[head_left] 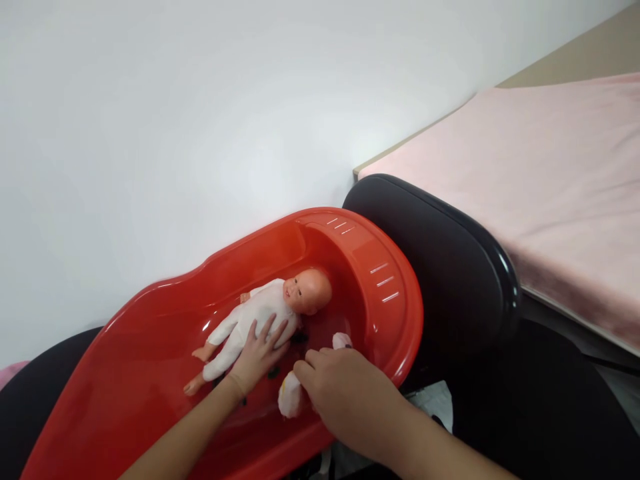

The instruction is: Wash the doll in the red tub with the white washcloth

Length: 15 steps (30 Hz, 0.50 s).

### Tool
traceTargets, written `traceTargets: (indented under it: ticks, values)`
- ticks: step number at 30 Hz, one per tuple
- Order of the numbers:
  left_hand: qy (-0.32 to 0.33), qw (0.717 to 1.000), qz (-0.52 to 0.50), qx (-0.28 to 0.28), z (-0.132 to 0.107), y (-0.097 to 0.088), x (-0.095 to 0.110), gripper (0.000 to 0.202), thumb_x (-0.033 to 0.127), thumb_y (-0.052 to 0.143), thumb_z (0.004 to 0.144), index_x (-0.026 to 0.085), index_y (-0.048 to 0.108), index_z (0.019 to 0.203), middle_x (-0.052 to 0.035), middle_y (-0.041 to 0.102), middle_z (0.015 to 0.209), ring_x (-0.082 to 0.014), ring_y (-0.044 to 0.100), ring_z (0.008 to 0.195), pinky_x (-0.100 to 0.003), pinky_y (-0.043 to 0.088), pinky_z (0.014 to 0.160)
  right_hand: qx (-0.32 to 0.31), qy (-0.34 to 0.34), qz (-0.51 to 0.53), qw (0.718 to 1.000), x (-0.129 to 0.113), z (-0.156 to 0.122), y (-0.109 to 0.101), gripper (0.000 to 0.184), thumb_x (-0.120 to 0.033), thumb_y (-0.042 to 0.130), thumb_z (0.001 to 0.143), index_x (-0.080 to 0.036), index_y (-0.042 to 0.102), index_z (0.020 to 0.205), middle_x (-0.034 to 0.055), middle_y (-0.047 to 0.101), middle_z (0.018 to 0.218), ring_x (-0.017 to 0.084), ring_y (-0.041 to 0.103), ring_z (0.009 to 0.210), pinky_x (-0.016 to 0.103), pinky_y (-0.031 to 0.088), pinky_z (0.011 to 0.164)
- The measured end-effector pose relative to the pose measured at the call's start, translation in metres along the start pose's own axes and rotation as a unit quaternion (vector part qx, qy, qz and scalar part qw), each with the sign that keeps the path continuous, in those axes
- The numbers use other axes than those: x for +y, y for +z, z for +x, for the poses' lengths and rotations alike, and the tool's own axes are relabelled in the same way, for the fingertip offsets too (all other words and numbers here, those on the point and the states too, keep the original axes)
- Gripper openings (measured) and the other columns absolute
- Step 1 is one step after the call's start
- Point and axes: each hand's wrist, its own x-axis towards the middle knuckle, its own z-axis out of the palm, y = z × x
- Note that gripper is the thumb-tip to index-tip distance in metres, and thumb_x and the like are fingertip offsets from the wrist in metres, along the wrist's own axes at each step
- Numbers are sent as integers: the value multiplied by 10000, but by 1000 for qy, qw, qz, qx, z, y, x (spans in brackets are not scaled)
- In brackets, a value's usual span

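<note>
A baby doll (267,311) in a white body suit lies on its back in a red baby bathtub (150,347), its bald head (314,291) to the right and bare feet to the left. My left hand (261,353) rests on the doll's side and belly with fingers spread, not closed around it. Over the tub's near right part, my right hand (340,393) is closed on a small white cloth (290,395) with a yellow print. One bunched end sticks out below the fingers, another above the knuckles. My palm hides the cloth's middle.
The tub stands on black chairs, one with a padded backrest (425,260) at its right end. Beyond is a bed with a pink cover (560,173). A white wall (175,120) rises behind. A pale plastic-like sheet (437,402) lies under my right forearm.
</note>
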Motion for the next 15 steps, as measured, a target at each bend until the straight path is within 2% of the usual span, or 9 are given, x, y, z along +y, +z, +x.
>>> traceTargets:
  ticks: [3,7,11,15]
  values:
    - [7,1000,-3,-9,-1,-4,-14,607,58,495,924,383,569,1432,-35,341,1667,-363,324,1519,-682,358,1150,-5,-5,-7,1000,0,0,-2,141,-95,487,902,-189,565,972,44,653,881,222,601,690,470,518,775]
    - [29,999,-6,-19,0,-12,-32,599,45,494,911,357,578,1416,-71,349,1661,-370,335,1513,-662,385,1131,-3,-14,-13,1000,0,0,-2,142,-73,479,898,-186,551,944,41,640,867,218,590,683,457,516,763]
    - [34,998,23,-41,8,-29,-46,592,18,496,896,335,600,1384,-85,355,1656,-383,362,1496,-627,429,1101,2,-19,-17,1000,0,0,-2,138,-69,479,900,-188,541,932,35,625,855,206,574,666,450,511,761]
    - [38,996,52,-63,16,-43,-58,519,62,509,937,314,617,1378,-114,400,1629,-397,445,1439,-569,494,1035,9,-19,-34,999,-1,0,-5,137,-62,495,885,-188,535,919,34,614,835,207,565,659,441,513,740]
